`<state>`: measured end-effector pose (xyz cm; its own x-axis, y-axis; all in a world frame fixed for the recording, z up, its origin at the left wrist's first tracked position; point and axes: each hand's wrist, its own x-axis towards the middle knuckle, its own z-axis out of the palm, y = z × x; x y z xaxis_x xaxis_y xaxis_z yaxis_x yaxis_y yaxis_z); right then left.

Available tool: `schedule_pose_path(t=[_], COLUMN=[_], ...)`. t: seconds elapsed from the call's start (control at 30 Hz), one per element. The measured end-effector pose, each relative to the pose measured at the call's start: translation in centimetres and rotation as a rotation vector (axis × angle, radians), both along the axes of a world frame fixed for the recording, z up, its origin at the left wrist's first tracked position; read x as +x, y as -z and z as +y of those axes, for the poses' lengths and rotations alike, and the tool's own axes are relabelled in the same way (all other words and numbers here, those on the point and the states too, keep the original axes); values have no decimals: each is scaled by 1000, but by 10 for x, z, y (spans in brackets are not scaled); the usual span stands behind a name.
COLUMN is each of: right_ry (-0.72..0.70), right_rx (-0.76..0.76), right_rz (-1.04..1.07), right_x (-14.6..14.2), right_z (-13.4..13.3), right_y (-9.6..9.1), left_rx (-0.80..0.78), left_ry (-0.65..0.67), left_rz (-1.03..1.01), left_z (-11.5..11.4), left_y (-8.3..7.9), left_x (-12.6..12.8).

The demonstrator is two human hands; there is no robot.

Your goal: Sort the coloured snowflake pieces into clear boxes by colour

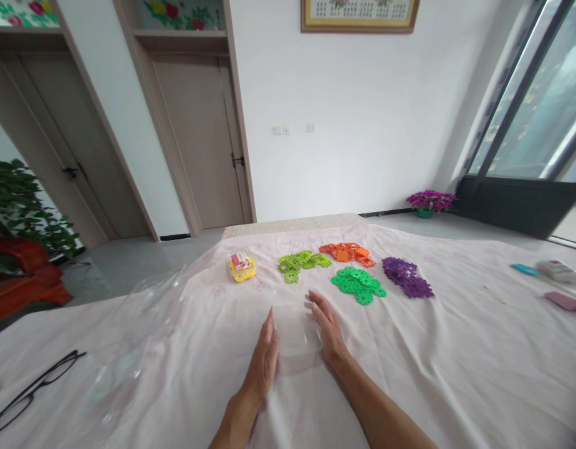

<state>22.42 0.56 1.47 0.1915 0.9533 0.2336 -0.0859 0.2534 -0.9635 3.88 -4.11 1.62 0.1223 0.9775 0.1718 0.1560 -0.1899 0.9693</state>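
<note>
Clear container [295, 330], left hand [266, 355] alongside, right hand [329, 327] opposite

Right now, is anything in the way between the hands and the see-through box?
Nothing visible is. The left hand and right hand are at opposite sides of the see-through box. The green pieces lie farther off, beyond the right hand.

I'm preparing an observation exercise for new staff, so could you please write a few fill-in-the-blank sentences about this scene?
1. The clear container sits ____ the left hand and the right hand.
2. The small box holds ____ pieces.
3. The orange pile lies to the ____ of the purple pile.
4. The eyeglasses have ____ frames.

Missing words: between; yellow; left; black.
</note>
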Motion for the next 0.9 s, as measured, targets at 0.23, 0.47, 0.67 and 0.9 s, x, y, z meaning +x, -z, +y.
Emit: schedule_pose_path(t=[0.23, 0.47, 0.67, 0.9], right_ry=[54, -45, -26, 42], right_rx=[-9, 64, 51, 25], right_rz=[-81, -157, -169, -171], right_x=[4, 3, 2, -1], right_z=[0, -4, -3, -2], right_y=[1, -4, -4, 0], left_rx=[152, 255, 437, 331], left_ry=[-54, -259, -86, -111], left_rz=[367, 501, 542, 445], left_z=[5, 5, -2, 6], left_y=[13, 16, 13, 18], left_x=[-11, -15, -12, -9])
